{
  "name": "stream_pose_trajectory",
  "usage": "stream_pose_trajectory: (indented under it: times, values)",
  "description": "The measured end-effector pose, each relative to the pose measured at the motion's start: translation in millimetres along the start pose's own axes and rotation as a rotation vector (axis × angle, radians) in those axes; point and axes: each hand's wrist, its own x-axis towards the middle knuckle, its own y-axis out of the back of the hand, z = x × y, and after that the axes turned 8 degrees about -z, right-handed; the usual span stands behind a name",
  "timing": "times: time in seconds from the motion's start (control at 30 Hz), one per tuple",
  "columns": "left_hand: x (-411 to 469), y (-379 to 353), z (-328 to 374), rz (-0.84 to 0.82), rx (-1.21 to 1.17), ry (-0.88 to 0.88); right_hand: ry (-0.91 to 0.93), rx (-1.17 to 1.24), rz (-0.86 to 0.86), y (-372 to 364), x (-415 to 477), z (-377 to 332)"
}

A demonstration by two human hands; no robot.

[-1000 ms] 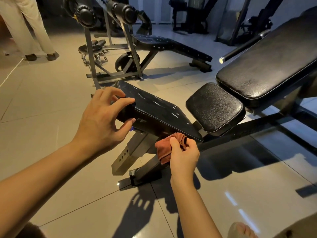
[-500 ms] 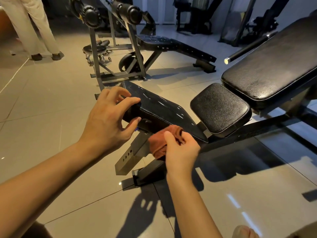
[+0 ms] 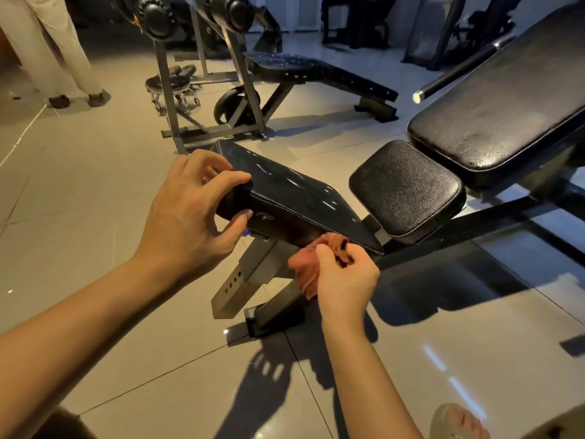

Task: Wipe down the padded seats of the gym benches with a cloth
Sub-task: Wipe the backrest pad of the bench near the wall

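A black padded pad (image 3: pixel 294 194) with white stitching tilts on the near end of a gym bench. My left hand (image 3: pixel 193 217) grips its near left corner, fingers on top and thumb under the edge. My right hand (image 3: pixel 345 280) holds a bunched orange-brown cloth (image 3: pixel 311 264) against the pad's near side edge. Right of the pad sits a small square black seat (image 3: pixel 405 188), and beyond it the long black backrest (image 3: pixel 506 106) slopes up to the right.
The bench's steel post (image 3: pixel 243 277) and foot stand on the tiled floor below the pad. Another black bench (image 3: pixel 316 71) and a rack with roller pads (image 3: pixel 234 11) stand behind. A person's legs (image 3: pixel 57 49) are at the far left. My foot (image 3: pixel 459 421) shows at the bottom right.
My right hand has slid the cloth a little left along the pad's near edge and back. My left hand keeps its grip on the corner. The view has shifted slightly.
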Motion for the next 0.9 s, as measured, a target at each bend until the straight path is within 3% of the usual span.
stream_pose_trajectory:
  times: [0.1,0.27,0.43,0.6,0.8,0.9]
  values:
    - [-1.4,0.3,0.4,-0.001,0.003,0.009,-0.044,0.070,0.081,6.9,4.5,1.8]
    - [0.0,1.5,1.8,0.000,0.003,0.002,0.103,-0.001,-0.109,-21.0,-11.5,-20.1]
    - [-0.9,1.6,-0.5,0.006,0.007,-0.009,0.011,-0.012,0.098,3.0,8.1,2.7]
    - [-0.5,1.5,1.4,0.005,0.017,0.004,0.090,-0.054,-0.090,-16.0,-9.1,-13.3]
    - [-1.0,-0.4,0.5,-0.002,0.019,0.000,-0.034,-0.010,0.110,12.5,12.2,4.6]
    - [-0.1,-2.0,1.7,0.010,0.018,0.010,0.072,-0.049,0.013,-4.4,2.4,-7.2]
